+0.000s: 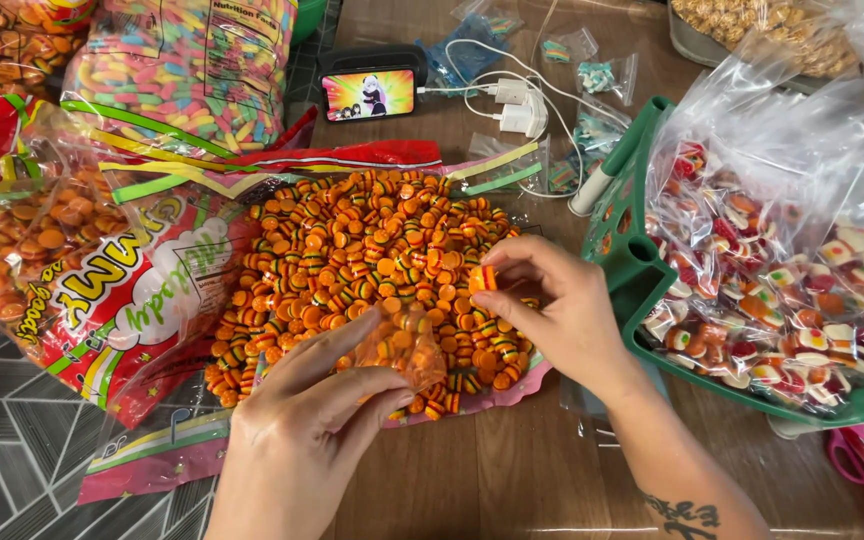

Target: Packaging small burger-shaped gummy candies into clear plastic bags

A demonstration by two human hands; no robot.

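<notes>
Burger-shaped gummy candy (482, 278) pinched edgewise between my right hand's (562, 315) thumb and fingertips, just above the orange heap (352, 250) on the opened bag; it looks light, soft and a little tacky, best held by its rim. My left hand (302, 430) clasps a small clear pouch (407, 350), already part-filled, thin, limp and slippery-looking, so I hold it near its mouth. Green basket (632, 260) of filled pouches sits to the right.
</notes>
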